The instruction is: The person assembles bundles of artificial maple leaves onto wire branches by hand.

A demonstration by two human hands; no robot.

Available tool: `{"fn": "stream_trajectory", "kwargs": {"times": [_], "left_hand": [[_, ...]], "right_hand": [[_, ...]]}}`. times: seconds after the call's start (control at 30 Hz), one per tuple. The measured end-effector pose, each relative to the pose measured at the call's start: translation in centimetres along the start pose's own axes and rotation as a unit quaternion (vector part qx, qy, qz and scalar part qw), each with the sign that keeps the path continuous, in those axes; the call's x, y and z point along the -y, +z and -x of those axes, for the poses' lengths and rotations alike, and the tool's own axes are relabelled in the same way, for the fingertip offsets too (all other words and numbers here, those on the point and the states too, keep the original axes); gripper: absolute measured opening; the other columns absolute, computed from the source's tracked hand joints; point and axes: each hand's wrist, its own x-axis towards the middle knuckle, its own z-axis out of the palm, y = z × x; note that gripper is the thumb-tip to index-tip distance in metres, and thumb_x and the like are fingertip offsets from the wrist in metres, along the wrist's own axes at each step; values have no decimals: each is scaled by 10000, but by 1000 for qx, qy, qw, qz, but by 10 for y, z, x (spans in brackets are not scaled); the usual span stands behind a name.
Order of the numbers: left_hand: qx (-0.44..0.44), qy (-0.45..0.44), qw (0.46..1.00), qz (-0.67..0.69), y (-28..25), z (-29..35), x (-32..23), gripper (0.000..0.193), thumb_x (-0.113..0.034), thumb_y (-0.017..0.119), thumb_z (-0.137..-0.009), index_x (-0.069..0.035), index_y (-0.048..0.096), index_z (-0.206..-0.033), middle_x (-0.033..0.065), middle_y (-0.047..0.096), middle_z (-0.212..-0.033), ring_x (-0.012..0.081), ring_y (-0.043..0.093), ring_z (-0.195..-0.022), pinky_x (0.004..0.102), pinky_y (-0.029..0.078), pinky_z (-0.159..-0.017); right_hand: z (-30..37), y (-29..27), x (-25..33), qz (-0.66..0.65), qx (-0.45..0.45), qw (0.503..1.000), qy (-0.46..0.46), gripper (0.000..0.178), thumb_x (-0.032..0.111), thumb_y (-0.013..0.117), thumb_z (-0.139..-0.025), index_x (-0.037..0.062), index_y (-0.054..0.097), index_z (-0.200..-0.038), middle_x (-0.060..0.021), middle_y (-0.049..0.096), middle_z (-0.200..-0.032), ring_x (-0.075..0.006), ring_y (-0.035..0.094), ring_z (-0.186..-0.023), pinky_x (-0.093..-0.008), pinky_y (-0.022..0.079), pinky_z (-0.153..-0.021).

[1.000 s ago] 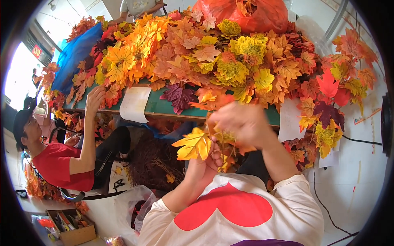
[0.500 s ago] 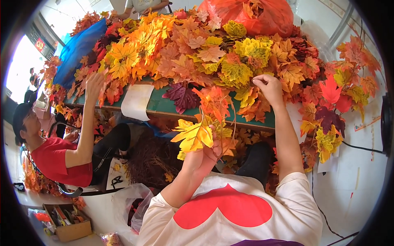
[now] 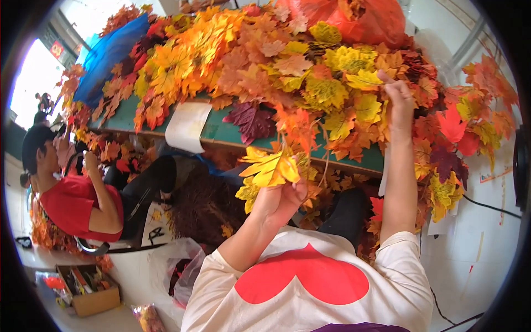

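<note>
My left hand (image 3: 285, 199) is closed around an artificial maple leaf spray (image 3: 271, 169) in front of my chest. A large yellow leaf lies over its fingers, an orange leaf (image 3: 298, 127) stands above, and brown stems loop out at the right. My right hand (image 3: 399, 102) is raised over the leaf pile at the table's right end. Its thumb and forefinger pinch a single yellow maple leaf (image 3: 364, 80) at one end. Around that hand lie loose yellow-green leaves (image 3: 325, 93) and orange leaves. A dark purple leaf (image 3: 251, 122) rests at the table's near edge.
The green table (image 3: 221, 130) carries heaped leaves, a white sheet (image 3: 188, 126), a blue bag (image 3: 110, 58) and a red plastic bag (image 3: 354, 19). At the left sits a person in a red shirt (image 3: 77, 207). A leaf garland (image 3: 453, 133) hangs at the right.
My right hand has moved right and up and now has a yellow leaf at its fingertips. The left hand still holds its spray. The person at the left has drawn an arm back from the pile.
</note>
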Motion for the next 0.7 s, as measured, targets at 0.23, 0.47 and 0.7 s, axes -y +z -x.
{"fn": "stream_trajectory", "kwargs": {"times": [0.23, 0.47, 0.7], "left_hand": [[-58, 29, 998, -11, 5, -5, 5, 264, -222, 568, -863, -64, 550, -1073, 34, 566, -918, 144, 547, -781, 247, 498, -680], [-30, 39, 993, -107, -8, -5, 6, 256, -224, 542, -884, -78, 531, -1093, 27, 576, -1026, 132, 571, -875, 274, 497, -758], [-67, 97, 965, -236, -21, -12, 20, 311, -184, 590, -860, -39, 529, -1129, 38, 551, -1149, 136, 517, -1053, 285, 420, -898]], "right_hand": [[65, 57, 91, 150, 105, 982, -43, 79, 69, 491, -882, 34, 496, -811, -64, 567, -769, -128, 563, -742, -273, 448, -760], [142, 109, 82, 231, 308, 923, -22, 123, 45, 621, -774, 40, 532, -860, -115, 622, -935, -249, 616, -772, -315, 493, -672], [162, 120, 72, 295, 397, 868, -34, 543, 29, 581, -781, 12, 376, -1283, -86, 572, -750, -260, 598, -668, -321, 489, -613]]}}
